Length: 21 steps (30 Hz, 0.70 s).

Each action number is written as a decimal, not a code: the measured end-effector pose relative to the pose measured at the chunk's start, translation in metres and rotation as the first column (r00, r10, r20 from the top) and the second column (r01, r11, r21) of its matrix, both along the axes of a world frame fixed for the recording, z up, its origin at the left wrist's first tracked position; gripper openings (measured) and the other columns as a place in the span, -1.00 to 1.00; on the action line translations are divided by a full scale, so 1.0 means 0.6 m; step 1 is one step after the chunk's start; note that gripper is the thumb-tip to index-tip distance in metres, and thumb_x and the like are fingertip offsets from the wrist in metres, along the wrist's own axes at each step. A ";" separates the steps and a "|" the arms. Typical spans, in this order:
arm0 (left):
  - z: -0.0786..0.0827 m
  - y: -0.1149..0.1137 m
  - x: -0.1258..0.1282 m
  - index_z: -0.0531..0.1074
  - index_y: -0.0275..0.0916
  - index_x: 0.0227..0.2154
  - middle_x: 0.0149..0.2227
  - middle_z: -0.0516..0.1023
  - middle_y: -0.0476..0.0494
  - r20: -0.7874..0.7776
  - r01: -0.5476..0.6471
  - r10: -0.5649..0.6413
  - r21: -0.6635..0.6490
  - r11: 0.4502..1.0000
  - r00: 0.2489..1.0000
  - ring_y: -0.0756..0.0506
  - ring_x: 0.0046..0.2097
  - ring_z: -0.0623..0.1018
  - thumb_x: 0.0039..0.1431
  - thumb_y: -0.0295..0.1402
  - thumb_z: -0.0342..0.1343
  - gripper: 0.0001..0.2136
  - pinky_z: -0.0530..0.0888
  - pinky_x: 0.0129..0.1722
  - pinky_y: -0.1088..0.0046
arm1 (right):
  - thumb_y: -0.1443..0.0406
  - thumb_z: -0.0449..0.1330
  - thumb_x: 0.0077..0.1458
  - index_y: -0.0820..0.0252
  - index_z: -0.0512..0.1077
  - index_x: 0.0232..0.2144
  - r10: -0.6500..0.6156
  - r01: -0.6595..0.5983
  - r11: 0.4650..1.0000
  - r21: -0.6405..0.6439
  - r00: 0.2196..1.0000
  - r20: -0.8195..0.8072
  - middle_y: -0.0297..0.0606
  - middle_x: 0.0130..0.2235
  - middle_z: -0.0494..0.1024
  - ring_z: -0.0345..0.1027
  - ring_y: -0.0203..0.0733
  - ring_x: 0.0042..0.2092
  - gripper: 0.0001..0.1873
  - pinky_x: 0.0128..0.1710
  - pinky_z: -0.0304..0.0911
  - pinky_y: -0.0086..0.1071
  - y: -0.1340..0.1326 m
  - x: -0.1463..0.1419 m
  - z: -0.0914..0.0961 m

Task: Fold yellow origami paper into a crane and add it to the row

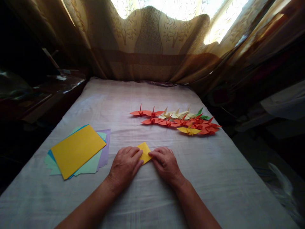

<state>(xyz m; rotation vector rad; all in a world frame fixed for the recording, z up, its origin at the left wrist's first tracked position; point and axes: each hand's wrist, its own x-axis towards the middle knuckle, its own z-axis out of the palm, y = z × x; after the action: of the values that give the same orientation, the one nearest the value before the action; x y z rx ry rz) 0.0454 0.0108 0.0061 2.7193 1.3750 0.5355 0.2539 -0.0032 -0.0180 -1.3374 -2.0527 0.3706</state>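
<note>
A small piece of yellow folded paper [145, 152], diamond-shaped from above, lies on the cloth between my hands. My left hand [125, 163] covers its left corner, fingers curled together and the thumb along the lower left edge, holding it down. At the right corner my right hand [165, 163] pinches the paper between thumb and forefinger. Its other fingers are bent and close together. The paper's left part is hidden under the left fingers.
Left of my hands lies a stack of yellow paper [78, 151] over blue, pale green and purple sheets [105, 149]. Beyond them stand several folded paper cranes, red [152, 121], cream [176, 114], green [201, 114] and yellow [189, 130]. A patterned curtain [147, 41] hangs behind the cloth-covered surface [114, 95].
</note>
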 end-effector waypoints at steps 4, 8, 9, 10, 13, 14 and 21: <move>-0.010 0.000 -0.007 0.49 -0.17 -0.08 -0.08 0.57 -0.15 0.043 0.031 -0.033 0.029 0.999 0.999 -0.20 -0.04 0.50 0.32 -0.35 0.05 -0.81 0.40 -0.03 0.17 | 0.49 0.16 0.12 0.07 0.52 -0.14 0.039 -0.039 0.999 0.025 0.999 0.016 -0.27 -0.22 0.55 0.35 -0.14 -0.15 -0.68 -0.13 0.17 -0.26 0.002 0.003 0.004; -0.009 0.012 -0.016 0.52 -0.13 -0.10 -0.06 0.57 -0.16 0.021 0.116 -0.118 0.074 0.990 0.993 -0.20 -0.03 0.50 0.35 -0.33 0.01 -0.80 0.39 0.01 0.15 | 0.52 0.12 0.09 0.07 0.53 -0.12 0.061 -0.064 0.997 0.039 0.997 0.054 -0.25 -0.20 0.57 0.36 -0.13 -0.13 -0.62 -0.12 0.18 -0.25 0.003 0.003 0.007; -0.008 0.014 -0.018 0.52 -0.12 -0.09 -0.05 0.56 -0.17 0.008 0.134 -0.135 0.076 0.988 0.991 -0.20 -0.01 0.50 0.35 -0.32 0.01 -0.80 0.38 0.03 0.13 | 0.50 0.12 0.12 0.06 0.53 -0.12 0.064 -0.066 0.997 0.038 0.996 0.064 -0.25 -0.21 0.57 0.37 -0.13 -0.14 -0.64 -0.11 0.18 -0.25 0.004 0.003 0.007; -0.008 0.015 -0.020 0.52 -0.11 -0.08 -0.04 0.56 -0.17 -0.005 0.146 -0.146 0.071 0.987 0.989 -0.21 0.01 0.50 0.35 -0.31 0.01 -0.79 0.37 0.06 0.10 | 0.48 0.13 0.15 0.05 0.54 -0.13 0.067 -0.069 0.997 0.034 0.995 0.072 -0.25 -0.21 0.58 0.37 -0.14 -0.14 -0.67 -0.11 0.19 -0.26 0.005 0.002 0.006; -0.011 0.010 -0.024 0.50 -0.11 -0.03 0.02 0.55 -0.18 -0.032 0.148 -0.146 0.040 0.988 0.989 -0.23 0.07 0.48 0.36 -0.29 -0.01 -0.76 0.32 0.13 0.03 | 0.42 0.16 0.18 0.04 0.54 -0.14 0.073 -0.076 0.997 0.030 0.993 0.091 -0.25 -0.22 0.58 0.38 -0.15 -0.16 -0.74 -0.13 0.19 -0.26 0.013 0.002 0.004; -0.013 0.007 -0.025 0.49 -0.13 -0.02 0.04 0.54 -0.18 -0.036 0.144 -0.143 0.031 0.989 0.989 -0.24 0.09 0.47 0.37 -0.30 -0.02 -0.76 0.31 0.15 0.02 | 0.41 0.18 0.18 0.04 0.55 -0.15 0.075 -0.079 0.996 0.035 0.992 0.102 -0.25 -0.22 0.58 0.38 -0.15 -0.16 -0.76 -0.14 0.19 -0.27 0.016 0.003 0.004; -0.016 -0.027 -0.036 0.50 -0.21 -0.09 0.00 0.58 -0.17 -0.001 0.101 -0.101 0.082 0.991 0.995 -0.22 0.09 0.46 0.35 -0.36 -0.02 -0.78 0.32 0.17 0.07 | 0.29 0.24 0.20 0.02 0.57 -0.29 0.095 -0.124 0.986 0.110 0.966 0.241 -0.24 -0.16 0.57 0.35 -0.11 -0.12 -0.90 -0.10 0.18 -0.25 0.010 -0.001 0.024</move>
<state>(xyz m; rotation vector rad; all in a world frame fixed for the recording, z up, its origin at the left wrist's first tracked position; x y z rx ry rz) 0.0240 -0.0054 -0.0032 2.8328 1.2327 0.6017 0.2530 0.0031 -0.0034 -1.2452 -2.3117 0.1329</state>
